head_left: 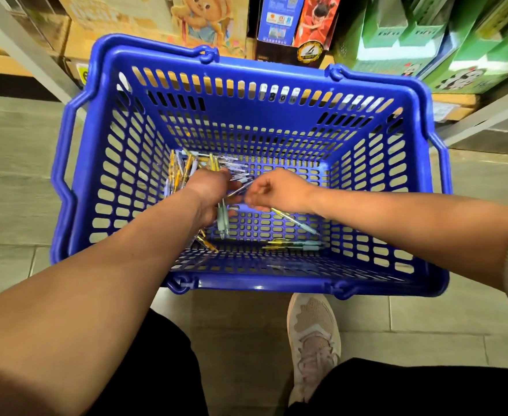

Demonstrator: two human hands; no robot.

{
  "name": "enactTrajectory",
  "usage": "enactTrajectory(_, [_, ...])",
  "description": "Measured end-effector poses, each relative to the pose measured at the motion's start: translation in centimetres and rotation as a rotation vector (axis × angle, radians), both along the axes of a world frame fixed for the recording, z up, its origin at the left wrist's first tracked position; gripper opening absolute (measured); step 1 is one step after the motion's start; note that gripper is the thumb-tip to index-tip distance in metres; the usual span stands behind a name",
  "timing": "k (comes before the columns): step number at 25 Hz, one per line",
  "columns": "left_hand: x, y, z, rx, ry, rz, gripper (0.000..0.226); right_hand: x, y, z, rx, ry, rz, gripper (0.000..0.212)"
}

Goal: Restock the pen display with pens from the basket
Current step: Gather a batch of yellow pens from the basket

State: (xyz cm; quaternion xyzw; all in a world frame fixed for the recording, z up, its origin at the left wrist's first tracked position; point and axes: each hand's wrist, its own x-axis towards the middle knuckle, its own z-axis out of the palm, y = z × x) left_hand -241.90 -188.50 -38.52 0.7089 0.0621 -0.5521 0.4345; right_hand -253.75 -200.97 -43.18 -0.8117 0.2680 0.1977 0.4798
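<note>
Nearest to the camera are two legs in black trousers and one pale sneaker, which stands on the grey tiled floor. Just beyond the sneaker a blue plastic basket sits on the floor, with both handles folded down on its rim.

Both forearms reach down into the basket, and the hands are close together near its bottom. The left hand is curled round a bundle of pens; their pale green ends hang down below the palm. The right hand has its fingers bent and pinches the end of a purple pen, which reaches across to the left hand.

On the bottom of the basket, a few loose pens lie near the front wall under the right wrist, and one more lies slanted beside that hand. A heap of pens, yellow and lilac, lies behind the left hand, against the left wall.

Beyond the basket is a low shelf with cardboard cartons, a blue box, a red box and green boxes.
</note>
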Motion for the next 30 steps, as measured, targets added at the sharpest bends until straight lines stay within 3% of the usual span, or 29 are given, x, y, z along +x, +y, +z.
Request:
enactTrajectory(2, [0.3, 0.0, -0.3, 0.001, -0.018, 0.032, 0.018, -1.5, -1.1, -1.7, -0.445, 0.333, 0.291, 0.025])
enactTrajectory(3, [0.4, 0.1, -0.5, 0.003, -0.022, 0.025, 0.017, -2.5, -1.2, -2.6, -0.575, 0.468, 0.394, 0.030])
enactTrajectory(6, [0.5, 0.1, -0.5, 0.004, -0.003, -0.019, 0.009, -4.7, -0.4, -3.9, -0.624, 0.620, 0.536, 0.023])
enactTrajectory(7, [0.6, 0.1, -0.4, 0.002, 0.019, -0.027, 0.009, -4.7, -0.4, -4.0, -0.635, 0.608, 0.548, 0.016])
enactTrajectory(9, [0.7, 0.1, -0.1, 0.000, 0.094, -0.022, 0.011, -3.9, -0.8, -3.7, -0.665, 0.532, 0.503, 0.024])
enactTrajectory(11, [0.5, 0.0, 0.0, 0.013, 0.127, -0.022, 0.019, -2.4, -1.6, -2.8, -0.473, 0.369, 0.282, 0.019])
enactTrajectory(14, [0.3, -0.3, 0.0, 0.033, 0.111, -0.058, 0.029, -0.2, -1.3, -0.2, 0.074, 0.066, -0.114, 0.011])
enactTrajectory(18, [0.0, -0.4, 0.2, -0.052, 0.208, 0.005, 0.032, 1.0, 1.3, 0.7, 0.480, -0.105, -0.229, 0.011])
enactTrajectory(21, [0.2, -0.5, -0.1, -0.039, 0.091, -0.007, 0.030, -0.1, 1.0, 0.4, 0.632, -0.076, -0.268, 0.015])
enactTrajectory(22, [0.3, -0.5, -0.1, -0.025, 0.051, -0.021, 0.028, -0.5, 0.6, 0.3, 0.544, -0.014, -0.220, 0.015])
enactTrajectory(25, [0.5, -0.3, 0.0, -0.007, 0.034, -0.026, 0.024, -2.3, -0.5, -1.2, -0.021, 0.277, 0.119, 0.011])
enactTrajectory(28, [0.8, -0.1, 0.1, -0.014, 0.080, -0.037, 0.021, -4.2, -0.1, -3.0, -0.267, 0.459, 0.468, 0.009])
enactTrajectory(30, [0.9, 0.0, 0.1, -0.020, 0.081, -0.034, 0.019, -5.2, 0.2, -4.0, -0.406, 0.457, 0.718, 0.015])
